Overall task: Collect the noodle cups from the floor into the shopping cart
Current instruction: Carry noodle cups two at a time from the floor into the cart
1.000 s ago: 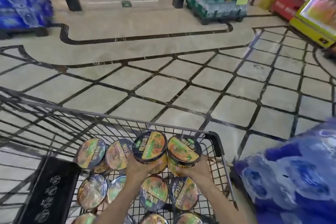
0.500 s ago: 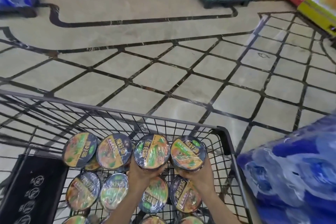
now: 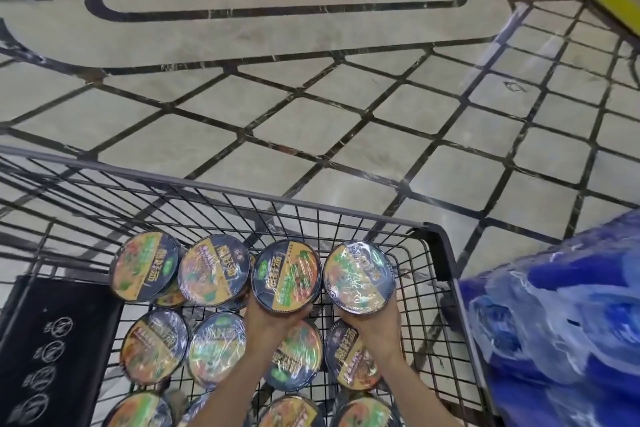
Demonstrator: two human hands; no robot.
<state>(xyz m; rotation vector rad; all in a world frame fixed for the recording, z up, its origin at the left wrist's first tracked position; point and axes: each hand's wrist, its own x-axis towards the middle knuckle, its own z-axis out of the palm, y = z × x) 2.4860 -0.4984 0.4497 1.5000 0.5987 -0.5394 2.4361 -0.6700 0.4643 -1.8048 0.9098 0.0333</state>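
Head view looked straight down into the cart (image 3: 446,253), where the nearest cups (image 3: 154,347) already lay in rows on the wire bottom, lids up. Just above them the two forearms came up from the lower edge. The left hand (image 3: 268,317) gripped one cup (image 3: 286,276) from below, its fingers curled round the base; the right hand (image 3: 375,322) gripped another cup (image 3: 359,277) the same way, though most of the fingers were hidden under the tubs. Both held cups sat inside the cart, level with the far row, beside two more (image 3: 180,270) that stood stacked on others toward the left. I judged the step in hand to be the setting down of this pair at the far right end of the cart; the next move called for lowering each tub flat until it rested steady, then easing the fingers out from under without tipping its neighbours. Each cup was a round, dark tub with an orange and green printed lid, sealed in glossy film that caught the light, so it would likely feel slick. A black flap (image 3: 52,350) with white symbols lay at the left of the cart. Blue plastic-wrapped goods (image 3: 561,322) stood just right of it. Beyond the rim, the floor (image 3: 311,121) showed no cups that I could see.
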